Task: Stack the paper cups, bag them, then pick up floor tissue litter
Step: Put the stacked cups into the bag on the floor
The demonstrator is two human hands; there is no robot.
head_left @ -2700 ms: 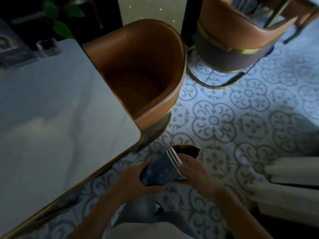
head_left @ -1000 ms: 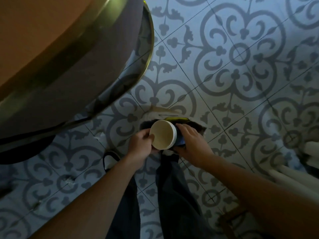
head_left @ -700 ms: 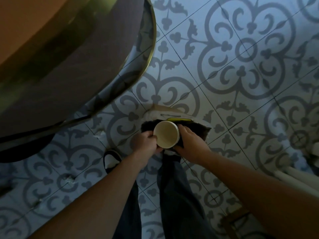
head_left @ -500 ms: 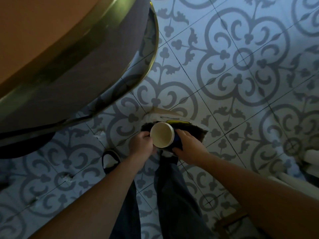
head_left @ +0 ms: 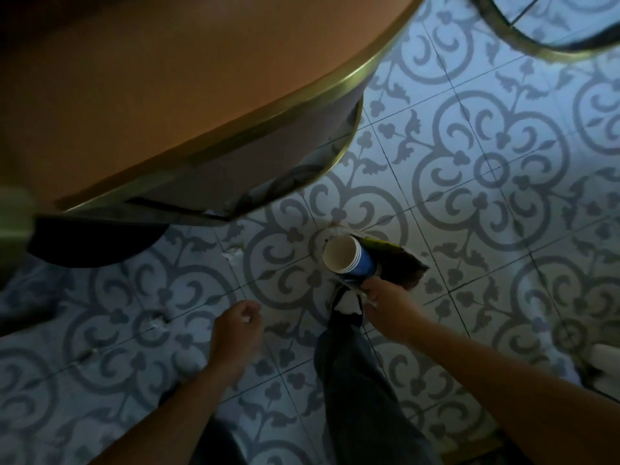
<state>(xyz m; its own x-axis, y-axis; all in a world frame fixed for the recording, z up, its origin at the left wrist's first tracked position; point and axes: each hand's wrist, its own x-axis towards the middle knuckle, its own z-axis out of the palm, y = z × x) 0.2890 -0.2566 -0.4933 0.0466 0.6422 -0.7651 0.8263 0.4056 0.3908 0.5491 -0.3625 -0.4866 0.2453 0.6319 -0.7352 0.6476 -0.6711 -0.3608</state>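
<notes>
A stack of blue paper cups (head_left: 349, 260) lies on its side, white mouth facing me, with its base inside the opening of a dark bag (head_left: 401, 268) on the patterned tile floor. My right hand (head_left: 385, 298) pinches the bag's near edge just below the cups. Down to the left, my left hand (head_left: 239, 325) hangs well apart from the cups, fingers loosely curled around nothing. Small white tissue scraps lie on the floor: one tissue scrap (head_left: 233, 255) near the chair base, a second tissue scrap (head_left: 155, 322) left of my left hand, and a third tissue scrap (head_left: 84, 355) farther left.
A brown chair (head_left: 188, 78) with a gold rim fills the upper left and overhangs the floor. Another chair's gold base ring (head_left: 523, 48) shows at the top right. My dark trouser leg (head_left: 355, 380) stands below the bag. A white object (head_left: 604, 360) sits at the right edge.
My left hand has let go of the cup stack and moved down and left. The cups now rest tilted in the bag's mouth, and my right hand has shifted from the cups to the bag's edge.
</notes>
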